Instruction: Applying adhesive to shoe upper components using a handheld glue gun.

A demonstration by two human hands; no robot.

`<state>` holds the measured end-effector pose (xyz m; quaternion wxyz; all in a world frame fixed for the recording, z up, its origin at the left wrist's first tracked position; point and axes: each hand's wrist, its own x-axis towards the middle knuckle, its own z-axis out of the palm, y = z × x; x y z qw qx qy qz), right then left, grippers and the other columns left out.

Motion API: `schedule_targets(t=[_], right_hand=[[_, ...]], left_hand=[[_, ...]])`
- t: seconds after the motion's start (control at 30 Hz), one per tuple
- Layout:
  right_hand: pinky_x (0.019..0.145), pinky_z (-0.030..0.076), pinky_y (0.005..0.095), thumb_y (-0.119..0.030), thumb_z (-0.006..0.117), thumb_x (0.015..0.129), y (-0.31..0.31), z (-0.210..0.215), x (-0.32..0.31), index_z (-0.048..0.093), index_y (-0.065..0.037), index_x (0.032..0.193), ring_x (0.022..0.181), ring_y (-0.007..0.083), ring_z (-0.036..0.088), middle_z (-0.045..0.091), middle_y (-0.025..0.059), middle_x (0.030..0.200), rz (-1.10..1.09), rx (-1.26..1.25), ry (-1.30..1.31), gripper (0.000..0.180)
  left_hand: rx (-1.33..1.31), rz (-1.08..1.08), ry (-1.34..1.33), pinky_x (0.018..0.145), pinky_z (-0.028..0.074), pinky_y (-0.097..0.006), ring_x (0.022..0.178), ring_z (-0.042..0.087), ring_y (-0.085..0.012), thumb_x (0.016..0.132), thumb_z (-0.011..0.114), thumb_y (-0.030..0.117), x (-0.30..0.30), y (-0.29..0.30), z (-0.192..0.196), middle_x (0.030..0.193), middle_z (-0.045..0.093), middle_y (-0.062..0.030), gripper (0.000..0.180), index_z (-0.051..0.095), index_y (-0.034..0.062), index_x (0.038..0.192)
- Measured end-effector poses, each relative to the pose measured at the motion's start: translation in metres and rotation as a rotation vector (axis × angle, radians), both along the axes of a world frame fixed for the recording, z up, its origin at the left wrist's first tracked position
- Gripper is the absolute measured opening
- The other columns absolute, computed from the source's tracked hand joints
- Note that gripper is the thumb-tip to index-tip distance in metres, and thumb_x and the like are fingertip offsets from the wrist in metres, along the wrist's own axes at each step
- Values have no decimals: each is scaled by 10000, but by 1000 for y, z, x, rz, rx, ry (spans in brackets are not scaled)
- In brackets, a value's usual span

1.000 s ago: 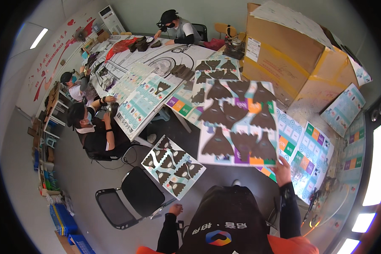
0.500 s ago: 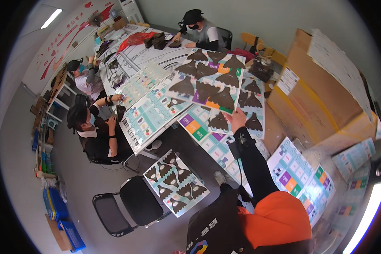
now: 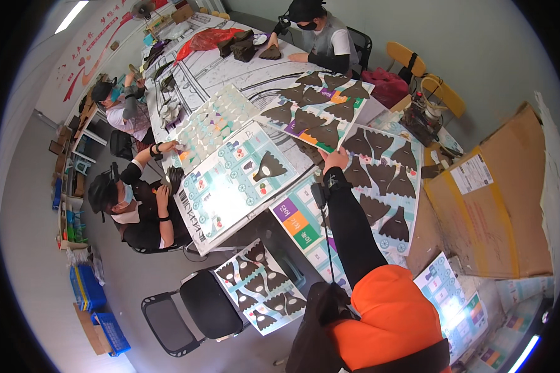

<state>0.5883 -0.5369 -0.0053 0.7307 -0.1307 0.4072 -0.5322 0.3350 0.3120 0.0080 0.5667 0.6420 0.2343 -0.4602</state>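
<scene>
My right hand (image 3: 335,160) is closed on the near edge of a printed board (image 3: 279,132) bearing several dark brown, scallop-edged fabric pieces (image 3: 317,97). The board is tilted above the table, its far side reaching over the white drawing there. Beneath and right of it lies another board (image 3: 361,133) with similar dark pieces laid flat. My left hand is out of the picture.
At the left, a person (image 3: 109,186) sits by a light board (image 3: 230,193) with one dark piece. Two others work farther back. A cardboard box (image 3: 498,199) stands right; a chair (image 3: 208,298) and a board with dark pieces (image 3: 261,283) are below.
My right hand and the board in it have shifted slightly left and farther from me. The light board and the cardboard box show more fully as the view has turned.
</scene>
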Motion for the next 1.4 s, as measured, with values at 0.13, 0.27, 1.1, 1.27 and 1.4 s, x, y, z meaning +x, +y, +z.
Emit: schedule_targets(t=[0.13,0.27,1.1,1.27,1.4], right_hand=[[740,631,576,24,418,979,-13,-20,40,488,-8,1400,826,409,643,551,232,1147,-50,98,-172,428],[704,677,466,30,377,1015,-9,-14,54,502,7,1372,909,384,679,541,229,1236,32,80,-103,380],[801,596,381,-168,685,819,130,-79,-474,680,23,1072,900,307,725,709,210,1013,289,106,1101,317],[806,621,359,-54,592,959,134,-44,-464,601,-10,1247,947,246,707,676,100,1137,320,132,385,292],[811,619,357,-25,528,995,144,-56,-478,568,-23,1282,1003,230,695,668,91,1172,266,8,386,290]], left_hand=[[49,-97,-38,537,418,-350,712,555,-218,906,497,84,19,-16,5,775,555,-40,132,604,132,967],[112,-215,-61,536,421,-351,712,560,-218,907,497,86,38,-34,24,775,558,-40,129,605,131,963],[179,-1112,-324,533,439,-355,715,586,-217,918,501,101,84,21,45,774,578,-37,115,611,123,944],[202,-1191,-455,532,442,-356,715,592,-217,920,502,104,86,38,47,773,582,-37,114,612,122,940],[212,-1252,-558,532,445,-356,716,596,-217,921,502,107,89,46,43,773,586,-37,113,613,121,937]])
